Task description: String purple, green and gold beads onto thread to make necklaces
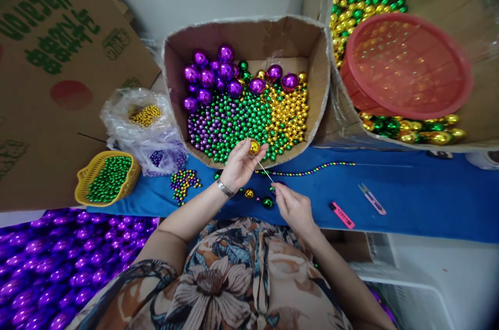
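My left hand (238,165) holds a shiny gold ball (254,146) between thumb and fingers, just over the near rim of a cardboard box (249,34). A thin pale needle or wire (265,170) runs from the ball to my right hand (292,208), whose fingers pinch its lower end. Below and between the hands lie strung larger beads, among them a gold bead (249,193) and a green bead (267,202). Behind my right hand a strand of small beads (315,169) in purple, green and gold stretches rightward along the blue cloth.
The box holds purple balls (226,71) and small green beads (249,117). A yellow basket (136,176) and plastic bags (117,111) stand left. A pink-handled thread snipper (374,200) and pink box cutter (343,215) lie right. A red basin (407,18) sits in another box.
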`<state>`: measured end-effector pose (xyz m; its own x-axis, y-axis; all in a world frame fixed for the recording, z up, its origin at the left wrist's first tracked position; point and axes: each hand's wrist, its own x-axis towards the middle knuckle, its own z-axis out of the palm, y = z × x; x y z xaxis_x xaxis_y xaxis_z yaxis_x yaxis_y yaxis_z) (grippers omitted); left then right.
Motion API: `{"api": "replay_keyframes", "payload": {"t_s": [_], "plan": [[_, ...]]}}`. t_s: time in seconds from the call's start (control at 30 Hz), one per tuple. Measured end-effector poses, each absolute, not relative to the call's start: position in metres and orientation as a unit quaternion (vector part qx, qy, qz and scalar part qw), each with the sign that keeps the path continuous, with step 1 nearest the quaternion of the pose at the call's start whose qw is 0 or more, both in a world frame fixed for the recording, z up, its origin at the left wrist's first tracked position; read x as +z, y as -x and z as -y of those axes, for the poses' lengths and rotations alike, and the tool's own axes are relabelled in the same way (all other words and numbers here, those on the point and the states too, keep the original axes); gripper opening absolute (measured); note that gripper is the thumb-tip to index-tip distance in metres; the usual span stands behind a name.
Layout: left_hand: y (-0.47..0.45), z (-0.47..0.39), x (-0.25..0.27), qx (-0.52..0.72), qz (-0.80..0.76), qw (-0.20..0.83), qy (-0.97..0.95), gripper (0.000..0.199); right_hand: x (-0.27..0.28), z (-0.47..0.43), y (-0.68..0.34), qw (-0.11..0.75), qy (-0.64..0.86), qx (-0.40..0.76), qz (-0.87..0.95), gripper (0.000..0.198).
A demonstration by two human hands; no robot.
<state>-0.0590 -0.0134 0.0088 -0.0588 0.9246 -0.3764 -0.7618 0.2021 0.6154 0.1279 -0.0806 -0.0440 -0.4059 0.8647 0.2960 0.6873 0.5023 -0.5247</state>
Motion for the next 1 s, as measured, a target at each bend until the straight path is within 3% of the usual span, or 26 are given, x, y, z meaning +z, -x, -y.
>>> {"api": "replay_keyframes", "payload": {"t_s": [0.3, 0.53, 0.83, 1.0], "plan": [[0.058, 0.015, 0.007, 0.627, -0.369, 0.68, -0.09, 0.018, -0.043, 0.081, -0.128, 0.283, 0.467, 0.172, 0.82, 0.03], [0.049, 0.031, 0.003, 0.615, -0.362, 0.672, -0.197, 0.036, -0.04, 0.078, -0.123, 0.296, 0.483, 0.169, 0.807, 0.03], [0.057, 0.037, 0.001, 0.608, -0.363, 0.685, -0.171, 0.037, -0.039, 0.076, -0.123, 0.297, 0.46, 0.18, 0.817, 0.03], [0.063, 0.046, 0.001, 0.576, -0.38, 0.669, -0.277, 0.032, -0.04, 0.072, -0.118, 0.306, 0.445, 0.152, 0.828, 0.029]]}}
